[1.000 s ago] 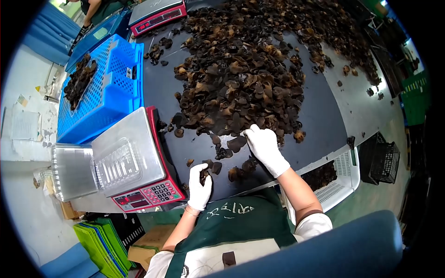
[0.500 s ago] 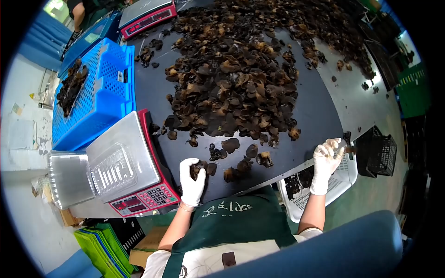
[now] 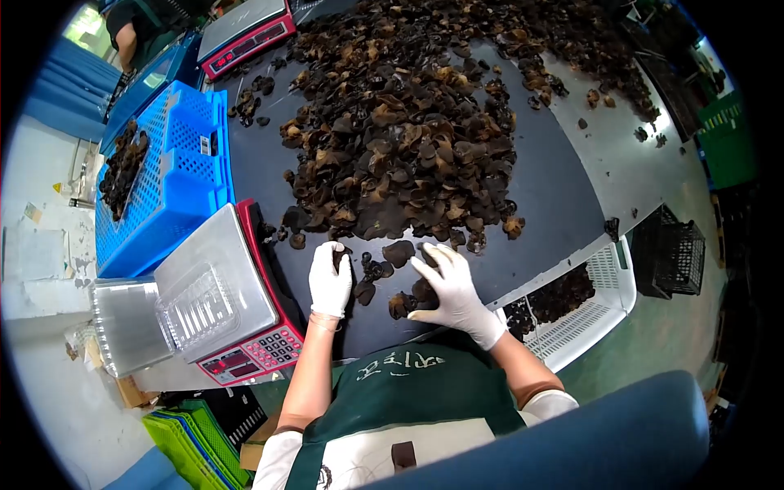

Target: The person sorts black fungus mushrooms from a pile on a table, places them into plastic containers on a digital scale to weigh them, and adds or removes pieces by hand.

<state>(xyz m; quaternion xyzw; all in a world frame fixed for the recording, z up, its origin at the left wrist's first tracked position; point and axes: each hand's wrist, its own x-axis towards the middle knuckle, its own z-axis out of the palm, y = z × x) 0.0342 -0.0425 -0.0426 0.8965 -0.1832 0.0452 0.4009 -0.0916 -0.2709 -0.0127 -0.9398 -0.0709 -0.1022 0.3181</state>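
A big heap of dark brown wood ear mushrooms (image 3: 392,163) covers the grey tabletop, with several loose pieces along its near side. My left hand (image 3: 331,284), in a white glove, has its fingers curled round a dark wood ear piece (image 3: 340,256), which is mostly hidden. To its right lies a small loose cluster (image 3: 373,268) of pieces. My gloved right hand (image 3: 454,296) is open, thumb and fingers spread around loose wood ears (image 3: 402,305) near the table's front edge. Its fingertips are close to a flat round piece (image 3: 398,253).
At left stand a red-edged scale (image 3: 253,327) bearing a clear plastic tray (image 3: 200,302), stacked clear lids (image 3: 131,318) and a blue crate (image 3: 167,196). A white basket (image 3: 625,286) holding wood ears sits below the table's right edge, beside a black crate (image 3: 670,253). Another person's arm (image 3: 126,45) shows far left.
My right hand has swung from above the white basket leftward to the loose pieces on the table. My left hand has moved slightly forward and left. A dark piece now lies at the table's right edge.
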